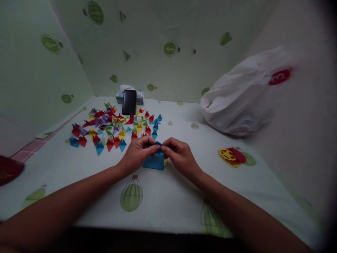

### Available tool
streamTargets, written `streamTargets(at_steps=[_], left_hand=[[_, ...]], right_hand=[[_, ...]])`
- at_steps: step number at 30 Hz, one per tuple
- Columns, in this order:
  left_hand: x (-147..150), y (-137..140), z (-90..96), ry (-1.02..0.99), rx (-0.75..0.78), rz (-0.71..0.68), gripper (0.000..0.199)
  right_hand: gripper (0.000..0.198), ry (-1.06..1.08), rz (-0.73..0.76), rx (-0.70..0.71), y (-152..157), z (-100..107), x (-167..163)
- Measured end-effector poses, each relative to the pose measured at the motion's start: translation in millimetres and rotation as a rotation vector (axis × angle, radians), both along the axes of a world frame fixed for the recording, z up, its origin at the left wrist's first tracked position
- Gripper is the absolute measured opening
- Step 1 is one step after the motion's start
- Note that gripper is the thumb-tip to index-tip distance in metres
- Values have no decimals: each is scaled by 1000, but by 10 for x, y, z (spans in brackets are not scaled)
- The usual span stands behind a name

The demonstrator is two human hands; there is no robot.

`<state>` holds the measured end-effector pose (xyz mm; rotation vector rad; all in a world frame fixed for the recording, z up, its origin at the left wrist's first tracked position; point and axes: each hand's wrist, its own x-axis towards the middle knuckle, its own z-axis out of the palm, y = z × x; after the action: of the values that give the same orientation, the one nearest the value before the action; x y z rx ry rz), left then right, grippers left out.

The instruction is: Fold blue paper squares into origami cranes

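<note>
Between my two hands is a small piece of folded blue paper (158,144), pinched at its edges. My left hand (138,151) grips its left side with thumb and forefinger; my right hand (180,154) pinches the right side. Just below, flat on the table, lies a blue paper square (154,162), with a bit of yellow paper (165,162) showing at its right edge. My fingers hide part of the folded piece. Beyond my left hand spreads a group of colourful folded paper pieces (116,128), in red, blue, yellow, green and purple.
A black phone (129,102) leans against a tissue box (140,98) at the back. To the right stands a large white plastic bag (237,98). Red and yellow cut-outs (231,156) lie in front of it. A dark red object (10,170) sits at the left edge.
</note>
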<state>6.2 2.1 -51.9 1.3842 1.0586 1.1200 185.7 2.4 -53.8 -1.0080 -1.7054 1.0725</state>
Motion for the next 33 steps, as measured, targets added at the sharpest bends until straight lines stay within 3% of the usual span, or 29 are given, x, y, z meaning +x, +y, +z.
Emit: streamTargets(at_steps=[9,18,25,33], left_hand=[[-29,-9,27,47,25,-60,24],[-22,-27,44,39,14,-31,31],[-16,18,5,18,-65,-118,30],[-58,26,40,116,-114,-255,27]], right_hand=[[18,-85,38,19,-4,68,21],[24,110,171,-216,8,52,-7],[23,79,36,-147,-14,45,-16],[38,-36,148,-123,23,38,20]])
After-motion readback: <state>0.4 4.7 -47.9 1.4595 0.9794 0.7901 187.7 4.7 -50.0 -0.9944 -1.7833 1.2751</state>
